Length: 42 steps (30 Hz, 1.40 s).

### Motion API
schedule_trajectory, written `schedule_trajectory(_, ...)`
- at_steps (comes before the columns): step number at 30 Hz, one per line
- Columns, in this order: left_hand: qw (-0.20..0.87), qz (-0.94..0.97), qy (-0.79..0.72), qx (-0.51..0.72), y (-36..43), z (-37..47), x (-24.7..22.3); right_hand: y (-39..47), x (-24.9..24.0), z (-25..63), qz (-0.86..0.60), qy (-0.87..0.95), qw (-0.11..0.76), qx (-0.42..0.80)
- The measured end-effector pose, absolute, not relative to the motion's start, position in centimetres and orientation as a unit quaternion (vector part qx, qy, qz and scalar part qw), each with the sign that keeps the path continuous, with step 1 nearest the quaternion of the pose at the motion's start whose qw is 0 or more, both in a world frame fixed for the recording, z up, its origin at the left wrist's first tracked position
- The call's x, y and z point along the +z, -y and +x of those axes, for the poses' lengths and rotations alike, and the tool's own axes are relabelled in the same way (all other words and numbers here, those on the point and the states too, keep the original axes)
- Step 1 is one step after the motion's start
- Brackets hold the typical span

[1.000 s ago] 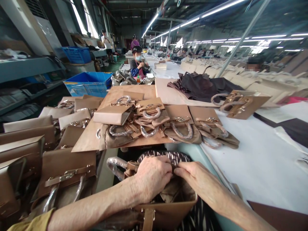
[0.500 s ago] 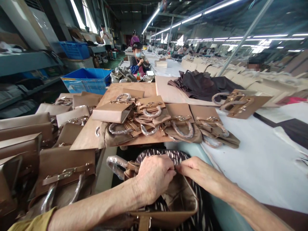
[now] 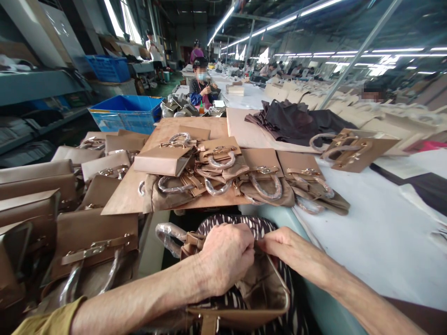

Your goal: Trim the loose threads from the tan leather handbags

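A brown handbag (image 3: 264, 288) lies on my lap with its mouth open toward me, its lining showing. My left hand (image 3: 228, 253) is closed on the bag's far rim, knuckles up, the fingertips hidden behind it. Just to the right, my right hand (image 3: 281, 243) pinches the same rim, thumb and fingers pressed together. The two hands nearly meet. A plastic-wrapped handle (image 3: 170, 235) of the bag sticks out to the left. Patterned black-and-white cloth (image 3: 223, 221) covers my legs under the bag.
Several brown handbags rest on a brown board (image 3: 122, 200) ahead. More handbags (image 3: 96, 239) crowd the left side. To the right is a white table (image 3: 377, 232) with one handbag (image 3: 363, 149) and dark material (image 3: 296, 122). A blue crate (image 3: 125, 114) and a masked co-worker (image 3: 200, 88) are beyond.
Both hands stay on the bag's rim, with hardly any movement. The view has shifted very slightly. The co-worker's hands have moved a little.
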<state>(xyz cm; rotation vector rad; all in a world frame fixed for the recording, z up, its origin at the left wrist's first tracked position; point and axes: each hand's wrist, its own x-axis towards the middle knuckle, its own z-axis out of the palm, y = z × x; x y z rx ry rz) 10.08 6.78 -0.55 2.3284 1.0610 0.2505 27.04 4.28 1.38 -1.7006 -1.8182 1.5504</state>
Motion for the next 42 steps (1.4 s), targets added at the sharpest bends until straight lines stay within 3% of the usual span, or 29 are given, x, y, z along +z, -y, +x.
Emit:
schedule_trajectory(16,0.223,0.881,-0.395,0.131,-6.7,10.4,-1.4,-3.7,1.6,27.0,-0.582,0.611,0.127,0.522)
schedule_trajectory(24,0.264,0.911,-0.316,0.029,-8.1,10.6,0.4,-3.1,0.6,27.3,-0.588,0.624,0.137,0.495)
schedule_trajectory(30,0.229,0.949,-0.216,0.029,-9.1,10.4,-0.1,-2.4,1.1,27.1,-0.633,0.632,0.114,0.432)
schedule_trajectory(42,0.279,0.922,-0.265,0.038,-8.5,10.6,-0.2,-1.6,1.1,25.5,-0.711,0.61,0.064,0.343)
